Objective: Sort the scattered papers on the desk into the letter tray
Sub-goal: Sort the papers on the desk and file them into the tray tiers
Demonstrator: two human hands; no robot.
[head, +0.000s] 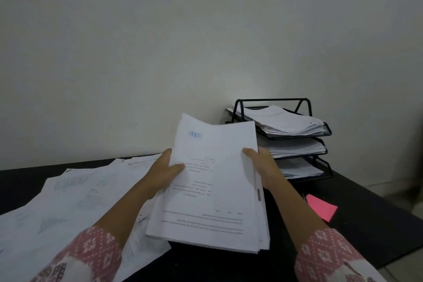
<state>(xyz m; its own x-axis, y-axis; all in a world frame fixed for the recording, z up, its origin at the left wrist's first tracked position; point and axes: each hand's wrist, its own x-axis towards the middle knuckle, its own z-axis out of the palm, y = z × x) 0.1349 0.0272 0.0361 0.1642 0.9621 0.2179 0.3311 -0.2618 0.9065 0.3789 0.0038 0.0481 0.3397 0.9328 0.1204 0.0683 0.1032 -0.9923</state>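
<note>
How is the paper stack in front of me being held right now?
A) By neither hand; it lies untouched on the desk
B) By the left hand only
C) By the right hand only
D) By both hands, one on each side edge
D: the left hand grips the left edge of the paper stack, thumb on top, and the right hand grips its right edge.

Left hand (pixel 165 173) and right hand (pixel 263 167) outstretched — both pinch the paper stack (pixel 212 192).
</note>
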